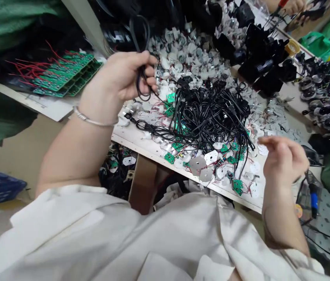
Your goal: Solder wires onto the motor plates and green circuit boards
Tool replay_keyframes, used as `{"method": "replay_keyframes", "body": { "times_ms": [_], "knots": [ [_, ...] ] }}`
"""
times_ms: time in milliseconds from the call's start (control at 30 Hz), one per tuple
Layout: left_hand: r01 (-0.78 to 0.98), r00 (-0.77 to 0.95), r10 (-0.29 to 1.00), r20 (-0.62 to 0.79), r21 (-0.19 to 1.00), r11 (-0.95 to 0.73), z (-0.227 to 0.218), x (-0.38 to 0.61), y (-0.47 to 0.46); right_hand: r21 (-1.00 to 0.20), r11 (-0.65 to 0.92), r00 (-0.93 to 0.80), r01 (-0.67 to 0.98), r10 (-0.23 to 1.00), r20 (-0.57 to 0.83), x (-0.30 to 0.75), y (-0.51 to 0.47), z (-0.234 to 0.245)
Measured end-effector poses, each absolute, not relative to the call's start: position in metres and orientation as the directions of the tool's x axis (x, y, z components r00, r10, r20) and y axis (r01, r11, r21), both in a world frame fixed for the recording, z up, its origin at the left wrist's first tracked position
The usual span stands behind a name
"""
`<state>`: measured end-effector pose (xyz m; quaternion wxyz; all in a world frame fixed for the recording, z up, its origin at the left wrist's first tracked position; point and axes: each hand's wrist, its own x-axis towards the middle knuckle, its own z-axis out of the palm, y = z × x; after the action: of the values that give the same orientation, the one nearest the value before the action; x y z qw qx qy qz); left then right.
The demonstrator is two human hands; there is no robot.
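Note:
A looped black cable [140, 80] hangs from my left hand [137, 72], whose fingers are closed round it above the left part of the table. Below and to the right of that hand lies a large tangled pile of black power cords [208, 117]. My right hand [284, 158] is raised at the table's right side, thumb and index finger drawn together; what they hold, if anything, I cannot make out. Small green circuit boards [237, 186] with thin wires lie along the front edge, among flat perforated plates [197, 166].
White plastic parts [185, 50] are heaped behind the cords. Stacked green boards with red wires [65, 74] sit at left. Black housings [266, 64] stand at the back right. A blue-handled tool [314, 200] is at far right. Another person's hand [296, 7] shows at the top.

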<state>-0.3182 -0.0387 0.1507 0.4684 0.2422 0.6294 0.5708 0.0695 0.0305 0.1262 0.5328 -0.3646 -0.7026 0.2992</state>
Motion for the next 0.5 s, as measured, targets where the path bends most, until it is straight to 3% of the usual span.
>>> {"method": "replay_keyframes", "body": {
  "times_ms": [67,167,267,400,433,500],
  "knots": [
    [-0.130,-0.411,0.856,-0.315,0.949,0.287,0.151,-0.324,-0.051,-0.743,0.462,-0.197,0.483,0.885,0.422,0.067,0.075,0.113],
    [0.203,-0.308,0.867,-0.391,0.863,0.462,0.143,-0.326,-0.050,-0.649,0.390,-0.288,0.653,0.921,0.265,0.070,0.118,0.097],
    [0.404,-0.278,0.802,-0.529,0.693,0.597,0.128,-0.319,-0.033,-0.566,0.332,-0.339,0.754,0.936,0.098,0.063,0.140,0.086],
    [0.703,-0.329,0.789,-0.519,0.423,0.572,0.105,-0.307,-0.006,-0.445,0.293,-0.406,0.846,0.895,-0.183,0.047,0.151,0.080],
    [0.725,-0.327,0.791,-0.518,0.398,0.561,0.100,-0.306,-0.001,-0.429,0.288,-0.412,0.856,0.881,-0.231,0.045,0.153,0.080],
    [0.643,-0.336,0.800,-0.498,0.499,0.581,0.093,-0.305,0.008,-0.429,0.292,-0.433,0.855,0.857,-0.280,0.043,0.156,0.078]
  ]
}}
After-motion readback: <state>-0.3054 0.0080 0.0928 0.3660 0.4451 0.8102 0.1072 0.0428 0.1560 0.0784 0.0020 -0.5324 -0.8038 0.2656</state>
